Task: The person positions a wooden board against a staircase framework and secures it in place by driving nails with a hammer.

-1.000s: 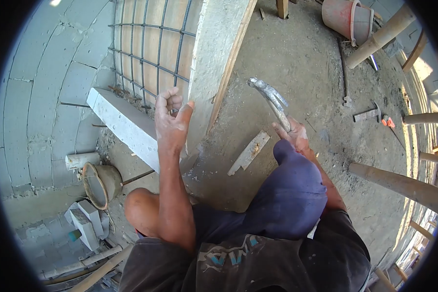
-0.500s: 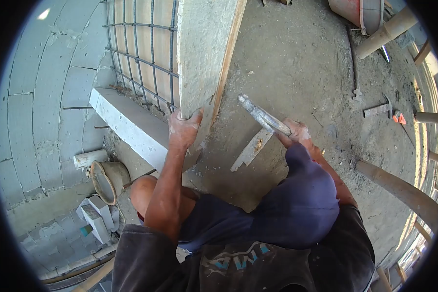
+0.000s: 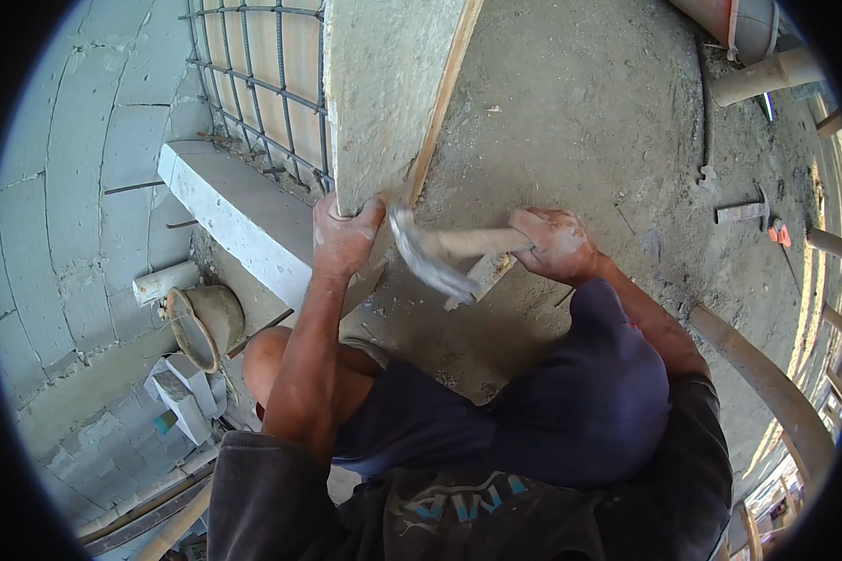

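A tall grey-white board [image 3: 384, 103] with a wooden edge stands upright in front of me. My left hand [image 3: 346, 238] is closed round its lower left edge, thumb on the face. My right hand [image 3: 559, 245] grips the handle of a claw hammer [image 3: 428, 252], whose blurred metal head is just right of the board's lower edge. Beneath the hammer a short piece of wood [image 3: 492, 273] lies on the ground. Left of my left hand, a long pale block [image 3: 239, 220] rests at a slant, its near end close to my wrist.
A rebar grid [image 3: 262, 84] stands behind the block, beside a block wall [image 3: 75, 187]. At the left are a bucket [image 3: 206, 327] and broken blocks [image 3: 182, 397]. To the right lie another hammer [image 3: 744, 212], a metal bar [image 3: 704, 112] and bamboo poles [image 3: 767, 365].
My left hand has gone from raised, loosely curled fingers to gripping the board's edge. The hammer in my right hand has swung left and down, towards the board's lower edge.
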`<state>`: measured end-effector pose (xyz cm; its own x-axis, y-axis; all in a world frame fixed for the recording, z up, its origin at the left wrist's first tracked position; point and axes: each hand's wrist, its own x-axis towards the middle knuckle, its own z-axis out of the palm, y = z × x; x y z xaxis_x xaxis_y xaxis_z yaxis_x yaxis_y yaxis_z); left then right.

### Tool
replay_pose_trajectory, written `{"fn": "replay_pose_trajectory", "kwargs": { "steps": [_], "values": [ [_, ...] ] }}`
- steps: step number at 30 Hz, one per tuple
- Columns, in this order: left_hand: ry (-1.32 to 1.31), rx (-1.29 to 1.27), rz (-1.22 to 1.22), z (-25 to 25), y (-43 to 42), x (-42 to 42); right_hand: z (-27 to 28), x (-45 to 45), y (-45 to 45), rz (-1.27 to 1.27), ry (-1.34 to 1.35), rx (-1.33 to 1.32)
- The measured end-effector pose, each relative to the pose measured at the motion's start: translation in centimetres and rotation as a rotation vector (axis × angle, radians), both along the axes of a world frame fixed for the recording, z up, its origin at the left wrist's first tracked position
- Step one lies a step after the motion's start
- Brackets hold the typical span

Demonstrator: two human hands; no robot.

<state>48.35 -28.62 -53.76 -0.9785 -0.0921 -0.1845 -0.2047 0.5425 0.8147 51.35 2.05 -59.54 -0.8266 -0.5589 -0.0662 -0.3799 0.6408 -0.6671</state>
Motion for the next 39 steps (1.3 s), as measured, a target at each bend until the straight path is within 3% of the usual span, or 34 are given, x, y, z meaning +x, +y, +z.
{"fn": "replay_pose_trajectory", "kwargs": {
  "steps": [2,5,8,14,20,23,26,30,33,36,39],
  "values": [
    [0.027,-0.008,0.003,0.3,0.2,-0.2,0.1,-0.3,-0.8,-0.093,-0.119,0.204],
    [0.034,-0.071,-0.035,0.0,-0.2,-0.2,1.0,0.3,-1.0,-0.066,-0.114,0.098],
    [-0.091,0.079,0.05,0.4,-0.1,-0.1,2.4,0.5,-0.8,0.039,-0.007,-0.14],
    [0.058,-0.024,-0.039,0.3,0.2,-0.5,-0.5,-0.6,-1.5,-0.091,-0.131,0.186],
    [-0.063,0.027,-0.003,-0.2,-0.8,-0.2,1.4,0.0,-0.5,0.065,0.024,-0.136],
    [-0.061,-0.028,-0.039,-0.2,-0.6,0.1,1.7,-0.5,-1.5,-0.076,-0.203,0.222],
    [-0.024,-0.054,-0.048,0.3,-0.4,-0.6,1.5,-0.5,-1.8,-0.09,-0.221,0.245],
    [0.021,0.01,-0.039,0.3,-0.1,0.0,3.7,0.1,-1.6,-0.085,-0.257,0.112],
    [-0.03,-0.029,-0.014,0.6,-0.1,-0.2,2.3,0.4,-0.6,0.07,-0.082,-0.091],
    [-0.066,-0.073,-0.01,0.8,-0.1,-0.2,1.6,-0.2,-1.5,-0.162,-0.324,0.268],
    [-0.015,-0.074,-0.029,0.2,-0.6,-1.0,1.1,0.5,-1.6,-0.163,-0.242,0.271]
  ]
}}
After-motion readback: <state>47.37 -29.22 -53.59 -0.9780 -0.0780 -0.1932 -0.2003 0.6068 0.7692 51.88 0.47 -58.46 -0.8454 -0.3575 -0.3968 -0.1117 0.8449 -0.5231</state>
